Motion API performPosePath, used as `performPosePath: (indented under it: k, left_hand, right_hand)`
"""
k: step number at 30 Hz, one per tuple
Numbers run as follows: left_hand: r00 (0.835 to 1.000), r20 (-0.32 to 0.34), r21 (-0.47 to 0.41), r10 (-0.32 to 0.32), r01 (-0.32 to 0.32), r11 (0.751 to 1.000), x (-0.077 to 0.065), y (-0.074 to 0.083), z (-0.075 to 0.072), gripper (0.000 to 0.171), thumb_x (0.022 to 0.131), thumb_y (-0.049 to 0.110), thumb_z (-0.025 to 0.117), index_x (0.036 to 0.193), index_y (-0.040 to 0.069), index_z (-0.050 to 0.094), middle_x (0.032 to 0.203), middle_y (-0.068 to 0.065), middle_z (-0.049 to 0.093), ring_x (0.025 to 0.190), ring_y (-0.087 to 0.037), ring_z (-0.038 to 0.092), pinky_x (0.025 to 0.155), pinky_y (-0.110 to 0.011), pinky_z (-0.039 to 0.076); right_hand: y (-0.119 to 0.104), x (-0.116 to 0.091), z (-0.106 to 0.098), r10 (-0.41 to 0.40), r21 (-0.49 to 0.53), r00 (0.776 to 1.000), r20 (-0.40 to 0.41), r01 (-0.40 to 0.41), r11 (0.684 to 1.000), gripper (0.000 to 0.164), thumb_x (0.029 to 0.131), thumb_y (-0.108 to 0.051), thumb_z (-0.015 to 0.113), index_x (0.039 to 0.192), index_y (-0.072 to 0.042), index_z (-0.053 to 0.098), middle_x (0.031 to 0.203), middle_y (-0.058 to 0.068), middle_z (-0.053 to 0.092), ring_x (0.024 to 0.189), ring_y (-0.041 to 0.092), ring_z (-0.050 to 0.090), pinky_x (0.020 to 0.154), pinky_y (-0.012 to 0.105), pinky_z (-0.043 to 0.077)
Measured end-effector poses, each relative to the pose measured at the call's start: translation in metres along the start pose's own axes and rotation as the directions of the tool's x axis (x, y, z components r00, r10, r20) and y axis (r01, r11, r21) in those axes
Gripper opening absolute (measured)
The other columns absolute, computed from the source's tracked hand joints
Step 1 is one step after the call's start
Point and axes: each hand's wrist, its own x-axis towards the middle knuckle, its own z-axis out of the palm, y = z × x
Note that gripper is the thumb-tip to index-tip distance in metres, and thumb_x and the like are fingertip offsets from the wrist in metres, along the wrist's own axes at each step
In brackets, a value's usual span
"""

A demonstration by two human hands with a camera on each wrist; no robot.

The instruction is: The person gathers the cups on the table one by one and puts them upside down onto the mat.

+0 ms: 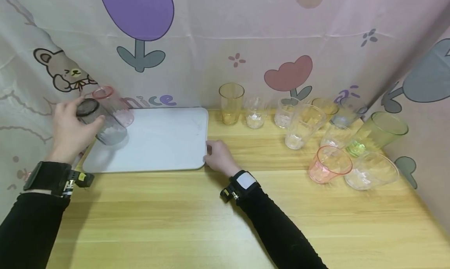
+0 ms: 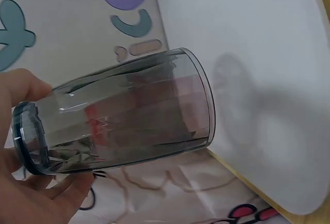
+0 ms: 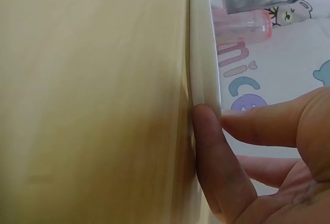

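Note:
My left hand (image 1: 72,130) holds a clear grey glass (image 1: 110,130) by its dark, narrower end, thumb on one side and fingers on the other. In the left wrist view the glass (image 2: 129,113) has its wider rim toward the white tray (image 1: 161,144); I cannot tell whether it touches. Just behind it, a pink-tinted glass (image 1: 117,107) stands at the tray's back left, its reddish ring uppermost. At the tray's right edge is my right hand (image 1: 219,157), pinching that edge between thumb and finger, as the right wrist view shows on the tray's side (image 3: 206,69).
Right of the tray stand several glasses: an amber tall one (image 1: 231,105), clear ones such as a tall tumbler (image 1: 304,126), a pink one (image 1: 328,165), a green one (image 1: 377,132) and a wide clear bowl-like one (image 1: 372,171). A patterned cloth (image 1: 211,46) hangs behind the wooden table (image 1: 175,222).

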Motion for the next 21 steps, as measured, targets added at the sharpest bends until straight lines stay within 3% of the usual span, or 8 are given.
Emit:
performPosePath:
  k: [3,12,21]
  left_hand:
    - [1.000,0.021,0.013,-0.012,0.012,1.000,0.003,-0.007,0.002,0.076,0.092,0.033,0.059,0.156,0.009,0.026,0.154,-0.028,0.023,0.136,-0.049,0.027,0.108,-0.064,0.027]
    - [0.999,0.048,0.042,-0.024,0.022,0.999,0.006,-0.023,0.008,0.076,0.092,0.030,0.058,0.155,0.004,0.024,0.155,-0.030,0.020,0.139,-0.051,0.025,0.111,-0.065,0.025]
    - [0.995,0.087,0.065,-0.059,0.053,0.996,0.009,-0.032,0.013,0.078,0.094,0.034,0.055,0.157,0.007,0.018,0.159,-0.030,0.012,0.144,-0.051,0.019,0.114,-0.067,0.022]
  right_hand:
    - [0.000,0.000,0.000,0.010,0.018,1.000,0.010,-0.011,1.000,0.039,0.080,0.002,0.069,0.118,-0.003,0.067,0.091,0.010,0.066,0.078,0.019,0.057,0.069,0.026,0.049]
    - [0.001,0.000,-0.001,0.010,0.038,1.000,0.028,-0.011,0.999,0.040,0.080,0.002,0.068,0.120,-0.003,0.066,0.101,0.012,0.070,0.077,0.018,0.059,0.065,0.023,0.050]
    - [0.002,0.001,0.000,0.006,0.033,1.000,0.021,-0.007,0.999,0.035,0.081,0.001,0.069,0.115,-0.003,0.067,0.090,0.010,0.066,0.072,0.017,0.056,0.063,0.023,0.049]
